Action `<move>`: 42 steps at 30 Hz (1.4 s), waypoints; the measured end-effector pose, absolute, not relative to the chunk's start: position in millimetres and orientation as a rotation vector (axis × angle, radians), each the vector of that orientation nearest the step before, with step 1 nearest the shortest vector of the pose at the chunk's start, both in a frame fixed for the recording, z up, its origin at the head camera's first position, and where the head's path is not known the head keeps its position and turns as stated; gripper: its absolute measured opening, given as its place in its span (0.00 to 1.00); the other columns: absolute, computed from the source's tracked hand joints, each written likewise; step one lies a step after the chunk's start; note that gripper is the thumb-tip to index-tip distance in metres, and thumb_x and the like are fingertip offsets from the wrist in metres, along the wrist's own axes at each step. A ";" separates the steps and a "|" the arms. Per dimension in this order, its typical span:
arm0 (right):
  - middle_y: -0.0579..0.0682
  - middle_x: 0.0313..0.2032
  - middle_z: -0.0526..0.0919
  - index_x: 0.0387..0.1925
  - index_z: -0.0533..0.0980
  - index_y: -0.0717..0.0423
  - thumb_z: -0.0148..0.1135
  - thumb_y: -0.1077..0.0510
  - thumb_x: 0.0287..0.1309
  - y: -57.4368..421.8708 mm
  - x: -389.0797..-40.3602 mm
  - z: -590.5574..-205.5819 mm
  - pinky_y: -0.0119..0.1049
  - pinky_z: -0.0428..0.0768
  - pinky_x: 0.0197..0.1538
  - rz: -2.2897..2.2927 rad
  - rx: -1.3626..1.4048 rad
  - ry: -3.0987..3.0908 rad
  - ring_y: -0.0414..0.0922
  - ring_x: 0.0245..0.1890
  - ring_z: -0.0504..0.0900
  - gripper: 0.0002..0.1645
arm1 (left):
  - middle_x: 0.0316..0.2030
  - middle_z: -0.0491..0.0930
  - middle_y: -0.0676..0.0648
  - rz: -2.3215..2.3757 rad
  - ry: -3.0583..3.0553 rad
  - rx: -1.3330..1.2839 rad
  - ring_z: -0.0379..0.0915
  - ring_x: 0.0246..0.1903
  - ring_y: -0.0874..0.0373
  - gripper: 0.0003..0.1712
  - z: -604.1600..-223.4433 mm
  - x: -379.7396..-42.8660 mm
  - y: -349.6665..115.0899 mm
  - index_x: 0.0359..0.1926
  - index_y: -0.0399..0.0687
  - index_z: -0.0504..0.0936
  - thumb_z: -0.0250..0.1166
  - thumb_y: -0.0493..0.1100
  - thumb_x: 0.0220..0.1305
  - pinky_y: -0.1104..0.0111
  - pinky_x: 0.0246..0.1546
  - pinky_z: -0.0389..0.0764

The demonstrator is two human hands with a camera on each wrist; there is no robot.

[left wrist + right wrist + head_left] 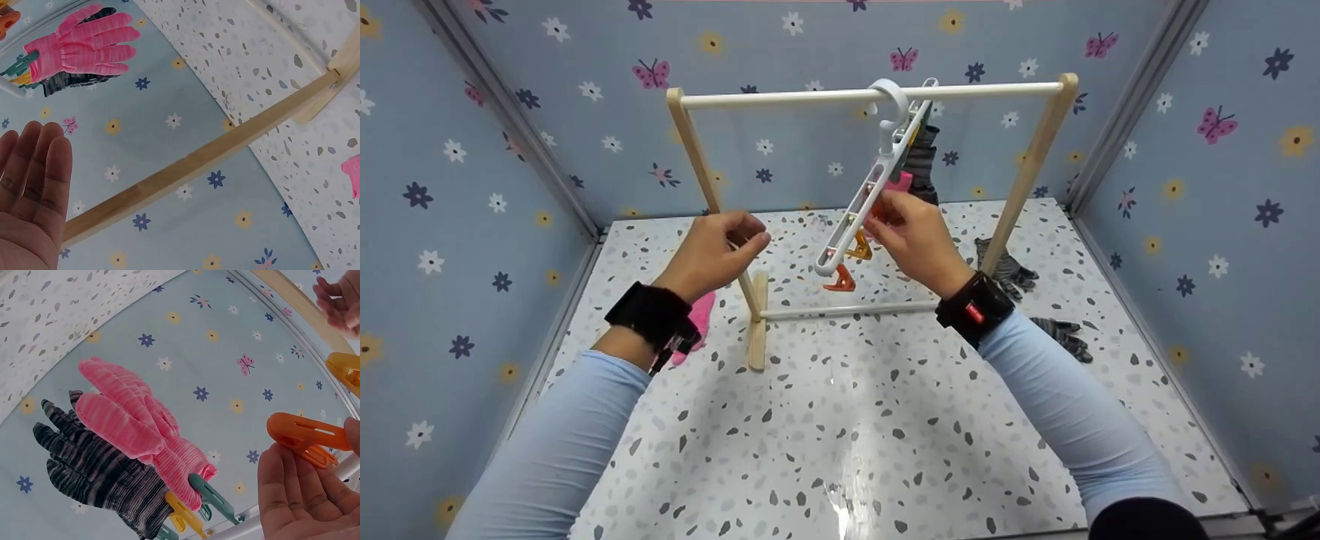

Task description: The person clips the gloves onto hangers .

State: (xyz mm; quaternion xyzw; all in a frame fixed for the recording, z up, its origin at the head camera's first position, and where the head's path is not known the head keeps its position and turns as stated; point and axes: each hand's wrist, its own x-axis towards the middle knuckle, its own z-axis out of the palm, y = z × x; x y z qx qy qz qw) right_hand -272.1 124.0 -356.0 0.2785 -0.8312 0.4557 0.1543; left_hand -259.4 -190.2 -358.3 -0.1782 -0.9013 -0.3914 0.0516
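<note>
A white clip hanger (859,206) hangs by its hook from the rack's top rail. My right hand (915,236) is at the hanger's near half and pinches an orange clothespin (304,436) between thumb and fingers. Farther along the hanger, a pink glove (132,419) hangs from a green clothespin (212,496). Behind it hangs a black-and-grey striped glove (109,467), near a yellow clothespin (185,514). Left of the hanger, my left hand (716,251) holds nothing, its fingers loosely bent. Another orange clothespin (841,279) dangles from the near end.
The wooden rack (1031,165) stands on a speckled floor (825,420). On the floor, a pink glove (701,326) lies by the left leg; striped gloves (1009,268) lie on the right. Flowered panels (442,262) enclose the space on three sides.
</note>
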 end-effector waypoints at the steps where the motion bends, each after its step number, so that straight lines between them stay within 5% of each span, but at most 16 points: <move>1: 0.63 0.44 0.88 0.54 0.82 0.69 0.67 0.66 0.73 124.6 -272.2 -356.3 0.44 0.90 0.53 1.316 0.799 -2.382 0.55 0.44 0.89 0.12 | 0.47 0.90 0.36 -1.187 -2.743 -0.536 0.87 0.45 0.44 0.15 -361.4 -259.1 -192.6 0.54 0.34 0.87 0.64 0.43 0.80 0.71 0.45 0.81; 30: 0.65 0.49 0.90 0.62 0.80 0.71 0.66 0.68 0.73 137.0 -274.2 -354.2 0.46 0.87 0.63 1.396 0.795 -2.413 0.58 0.50 0.90 0.19 | 0.47 0.88 0.31 -0.905 -2.893 -0.184 0.84 0.48 0.37 0.21 -442.9 -275.2 -267.8 0.56 0.34 0.86 0.62 0.49 0.80 0.43 0.52 0.84; 42: 0.65 0.51 0.90 0.63 0.79 0.71 0.64 0.67 0.75 138.8 -273.7 -354.3 0.46 0.86 0.65 1.433 0.799 -2.413 0.58 0.53 0.90 0.20 | 0.48 0.88 0.29 -0.866 -2.831 -0.019 0.85 0.47 0.34 0.20 -470.4 -287.1 -286.6 0.55 0.32 0.86 0.61 0.46 0.80 0.41 0.52 0.84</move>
